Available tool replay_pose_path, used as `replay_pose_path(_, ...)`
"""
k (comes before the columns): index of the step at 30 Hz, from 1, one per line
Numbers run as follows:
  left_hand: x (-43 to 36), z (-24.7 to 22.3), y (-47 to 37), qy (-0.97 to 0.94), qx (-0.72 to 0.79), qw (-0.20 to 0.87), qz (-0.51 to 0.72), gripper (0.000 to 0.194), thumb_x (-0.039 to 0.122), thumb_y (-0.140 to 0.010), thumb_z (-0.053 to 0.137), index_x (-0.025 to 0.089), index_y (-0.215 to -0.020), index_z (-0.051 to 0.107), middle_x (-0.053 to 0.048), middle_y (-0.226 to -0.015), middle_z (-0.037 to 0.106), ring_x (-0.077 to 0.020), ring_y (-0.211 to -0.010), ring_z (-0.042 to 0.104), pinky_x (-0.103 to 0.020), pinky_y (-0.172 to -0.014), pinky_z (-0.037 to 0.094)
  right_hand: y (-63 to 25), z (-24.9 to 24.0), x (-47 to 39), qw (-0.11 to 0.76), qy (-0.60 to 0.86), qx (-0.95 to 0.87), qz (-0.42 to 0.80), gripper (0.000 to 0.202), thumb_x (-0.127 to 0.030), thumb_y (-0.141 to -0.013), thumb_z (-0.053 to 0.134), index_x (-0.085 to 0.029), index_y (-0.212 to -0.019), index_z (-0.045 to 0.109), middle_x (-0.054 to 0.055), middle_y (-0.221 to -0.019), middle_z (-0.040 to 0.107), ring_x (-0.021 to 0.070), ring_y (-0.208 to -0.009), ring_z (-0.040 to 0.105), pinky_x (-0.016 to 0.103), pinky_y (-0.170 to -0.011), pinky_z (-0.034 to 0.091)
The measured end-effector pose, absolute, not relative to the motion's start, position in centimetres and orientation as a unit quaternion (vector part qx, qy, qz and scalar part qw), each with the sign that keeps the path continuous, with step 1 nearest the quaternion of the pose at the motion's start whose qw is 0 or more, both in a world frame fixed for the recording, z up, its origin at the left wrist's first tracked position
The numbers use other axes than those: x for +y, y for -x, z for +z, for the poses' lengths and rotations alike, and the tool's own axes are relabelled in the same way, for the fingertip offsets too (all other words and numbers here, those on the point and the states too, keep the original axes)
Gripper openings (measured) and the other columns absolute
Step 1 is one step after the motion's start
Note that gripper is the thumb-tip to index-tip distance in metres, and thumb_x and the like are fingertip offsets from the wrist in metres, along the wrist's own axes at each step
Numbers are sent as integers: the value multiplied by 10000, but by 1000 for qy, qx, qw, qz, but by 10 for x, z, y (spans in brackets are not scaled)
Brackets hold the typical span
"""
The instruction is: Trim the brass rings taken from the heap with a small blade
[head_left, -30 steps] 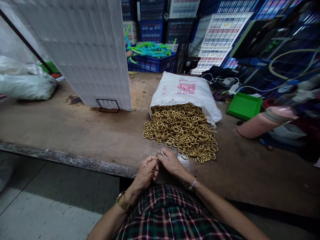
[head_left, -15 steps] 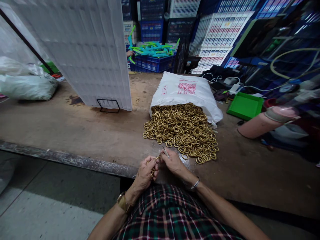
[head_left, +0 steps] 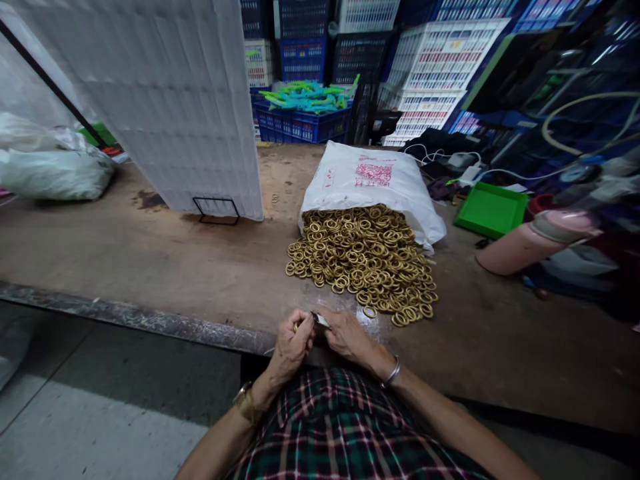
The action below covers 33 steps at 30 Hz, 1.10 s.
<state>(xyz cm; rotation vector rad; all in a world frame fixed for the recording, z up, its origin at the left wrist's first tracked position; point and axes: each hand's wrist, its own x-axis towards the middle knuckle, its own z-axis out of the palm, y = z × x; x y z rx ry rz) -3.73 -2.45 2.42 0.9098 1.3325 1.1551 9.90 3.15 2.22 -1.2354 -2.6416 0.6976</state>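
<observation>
My left hand [head_left: 291, 345] is closed around gold-coloured rings, one ring [head_left: 295, 327] showing between the fingers. Close beside it, my right hand [head_left: 349, 338] grips a small knife [head_left: 321, 321], whose tip points at my left fingertips. Whether the blade touches a ring is hidden by the fingers. Just beyond both hands spreads a pile of gold-coloured rings [head_left: 370, 260], spilling out of a white sack [head_left: 345, 177] with red print that lies on its side on the brown table [head_left: 150, 267].
A white panel [head_left: 200, 120] in a black wire stand [head_left: 216, 211] rises at left. To the right are a green tray [head_left: 493, 210] and a pink bottle [head_left: 525, 250]. Behind, a blue crate [head_left: 315, 127] holds green and turquoise pieces. A pale bag [head_left: 55, 170] lies far left.
The knife has turned so its tip now points left at my left fingers. My left fingers have closed further over the rings. Another person's hand has left the blue crate behind.
</observation>
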Motion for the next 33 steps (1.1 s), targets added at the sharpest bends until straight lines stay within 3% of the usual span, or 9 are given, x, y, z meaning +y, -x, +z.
replay_pose_path(7,-33,40,33,-378,468,651,462,343,502,-760,529,162,-732,500,46,-543,485,-46,-387,420,-156,-357,311,-110,11,47,54,492,-851,177,204,-147,-792,383,-171,-912,546,44,-673,607,150,-582,517,256,-537,252)
replay_pose_path(12,-31,34,34,-253,421,730,475,379,522,-714,574,160,-682,468,27,-613,520,-35,-378,399,-148,-317,259,-114,3,64,124,562,-811,106,195,-177,-820,386,-170,-981,496,47,-735,624,158,-620,561,245,-557,285)
replay_pose_path(15,-36,34,43,-235,430,743,456,357,489,-713,590,145,-690,495,4,-627,550,-30,-380,387,-148,-320,237,-113,4,74,127,591,-791,93,240,-204,-846,384,-147,-1070,450,72,-763,636,174,-634,585,248,-566,313)
replay_pose_path(20,-66,34,78,-227,460,754,411,293,404,-715,618,153,-669,474,-12,-635,586,-33,-381,390,-147,-328,226,-109,11,83,57,623,-775,86,279,-239,-853,398,-158,-1117,435,82,-750,651,200,-658,611,257,-560,326)
replay_pose_path(27,-125,-8,109,-183,565,733,331,290,379,-656,670,152,-637,489,22,-572,554,-32,-367,391,-139,-327,203,-112,6,87,49,615,-782,83,307,-284,-853,401,-141,-1124,417,101,-795,648,234,-721,610,273,-593,340)
replay_pose_path(33,-107,-34,88,-182,566,745,304,258,364,-617,679,147,-612,540,24,-527,544,-42,-361,398,-147,-327,217,-114,9,85,54,611,-786,83,306,-288,-846,411,-128,-1106,398,97,-802,640,223,-694,594,267,-582,320)
